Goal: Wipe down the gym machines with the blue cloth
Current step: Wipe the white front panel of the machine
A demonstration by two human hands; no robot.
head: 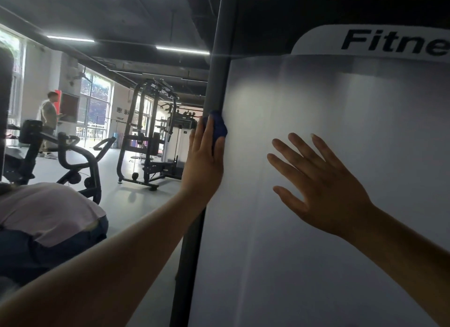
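The left hand [204, 156] lies flat against the grey upright post [216, 83] of the nearest machine, fingers straight and pointing up, pressing the blue cloth [219, 128] onto the post where it meets the white panel [341, 229]. The cloth is bunched under the fingertips, and its thumb I cannot see. The right hand [323, 183] is spread wide, all 5 digits apart, holding nothing, palm towards the panel; whether it touches I cannot tell. Black lettering reading "Fitne" [394, 43] runs off the panel's top right. Across the grey floor stands a black multi-station rack [151, 132], with a dark pedal machine [73, 161] nearer. A person in a pale shirt [48, 210] bends low at the left, another person [48, 115] stands by the windows [95, 102], and 2 light strips [70, 38] glow overhead.
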